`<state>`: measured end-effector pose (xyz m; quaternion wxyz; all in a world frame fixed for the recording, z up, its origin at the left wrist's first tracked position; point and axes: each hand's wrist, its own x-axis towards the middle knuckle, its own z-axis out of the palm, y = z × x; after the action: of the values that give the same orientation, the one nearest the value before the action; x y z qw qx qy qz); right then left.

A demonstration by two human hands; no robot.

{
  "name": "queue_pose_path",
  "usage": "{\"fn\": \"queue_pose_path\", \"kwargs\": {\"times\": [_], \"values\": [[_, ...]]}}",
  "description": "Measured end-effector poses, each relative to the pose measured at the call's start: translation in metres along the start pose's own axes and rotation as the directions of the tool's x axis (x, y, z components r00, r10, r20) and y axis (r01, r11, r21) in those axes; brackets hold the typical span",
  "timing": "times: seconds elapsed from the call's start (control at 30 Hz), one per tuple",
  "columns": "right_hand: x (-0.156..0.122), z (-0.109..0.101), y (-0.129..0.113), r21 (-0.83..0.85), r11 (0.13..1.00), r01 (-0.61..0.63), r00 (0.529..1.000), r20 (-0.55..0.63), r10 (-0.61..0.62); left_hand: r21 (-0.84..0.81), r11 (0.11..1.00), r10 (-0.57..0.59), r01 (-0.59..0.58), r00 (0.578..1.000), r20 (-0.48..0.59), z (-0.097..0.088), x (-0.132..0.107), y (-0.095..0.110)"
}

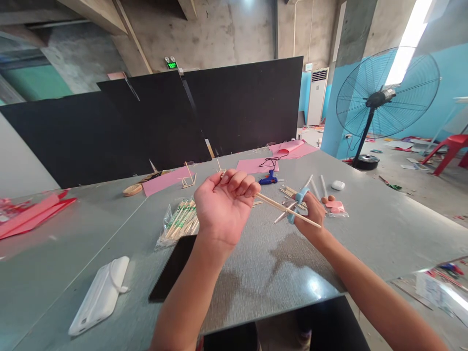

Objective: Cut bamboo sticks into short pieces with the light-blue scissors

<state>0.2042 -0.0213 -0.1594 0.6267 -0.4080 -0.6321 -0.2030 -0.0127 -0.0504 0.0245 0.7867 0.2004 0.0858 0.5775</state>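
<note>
My left hand, palm toward me, has its fingers curled around thin wooden chopsticks that slant down to the right. In my right hand are scissors with light blue handles, fingers through the loops. Their blades point left and lie close to the chopsticks; whether they touch cannot be made out. Below my left hand is a plastic bag of chopsticks with green print. Behind the scissors lie several loose sticks. A small stick frame stands farther back on the table.
On the grey table are a black tablet, a white power bank, a blue glue gun, pink sheets, white glue sticks and a white earbud case. A black partition stands behind; a fan at right.
</note>
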Motion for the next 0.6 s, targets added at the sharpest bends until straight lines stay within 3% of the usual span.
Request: {"fn": "queue_pose_path", "kwargs": {"times": [0.6], "values": [[0.0034,-0.003,-0.0043,-0.023,1.0,0.017,1.0,0.027,-0.016,-0.014,1.0,0.028,-0.028,1.0,-0.005,-0.0017,0.0002,-0.0009]]}}
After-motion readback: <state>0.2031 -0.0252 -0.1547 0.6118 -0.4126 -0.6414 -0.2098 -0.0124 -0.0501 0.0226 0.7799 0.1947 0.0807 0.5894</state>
